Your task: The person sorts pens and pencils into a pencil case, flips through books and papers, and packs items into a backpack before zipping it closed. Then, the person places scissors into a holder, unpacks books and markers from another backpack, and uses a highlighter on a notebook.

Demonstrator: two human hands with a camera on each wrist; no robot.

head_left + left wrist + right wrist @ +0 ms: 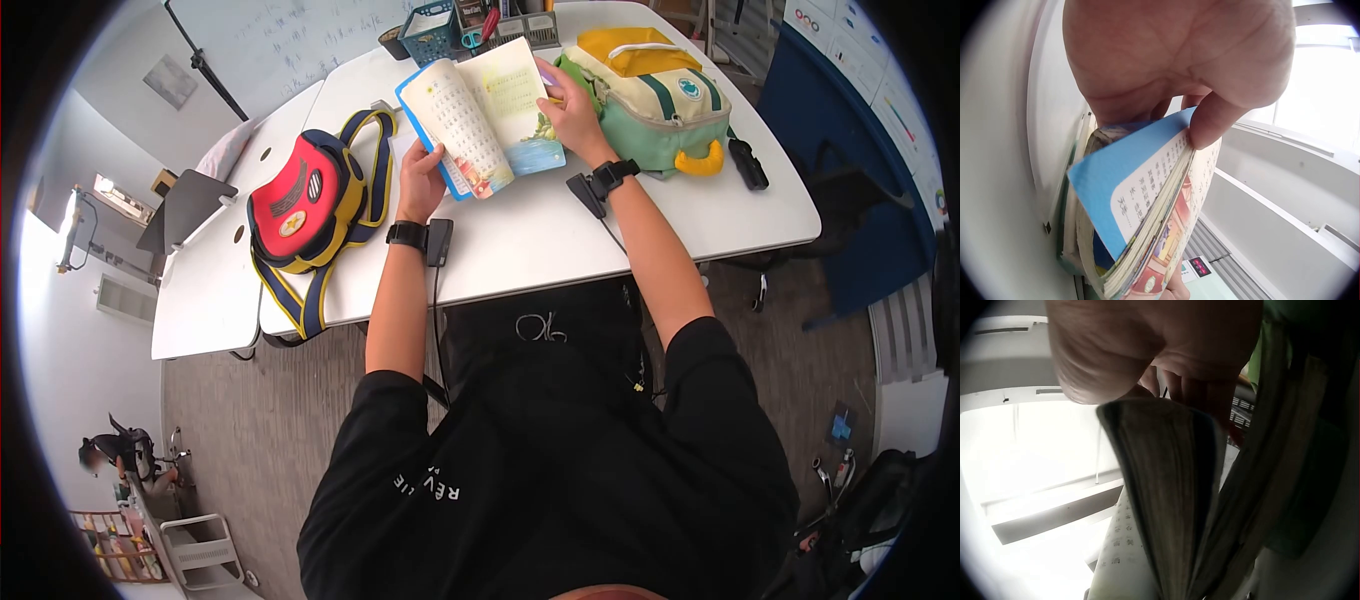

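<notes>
An open picture book [478, 110] with a blue cover edge is held up over the white table. My left hand [421, 182] grips its left half, the thumb pressing on the pages near the lower edge. The left wrist view shows that thumb on the page block beside a blue cover flap [1125, 178], with the fingers behind the book. My right hand [574, 118] holds the right half by its outer edge. In the dim right wrist view, the thick page block [1163, 469] sits between thumb and fingers.
On the white table [560, 235], a red and navy backpack [300, 205] lies left of the book. A green, cream and yellow backpack [650, 115] stands close to my right hand. Behind are a blue basket [428, 42] and a grey organizer [535, 30]. A black object [748, 165] lies at right.
</notes>
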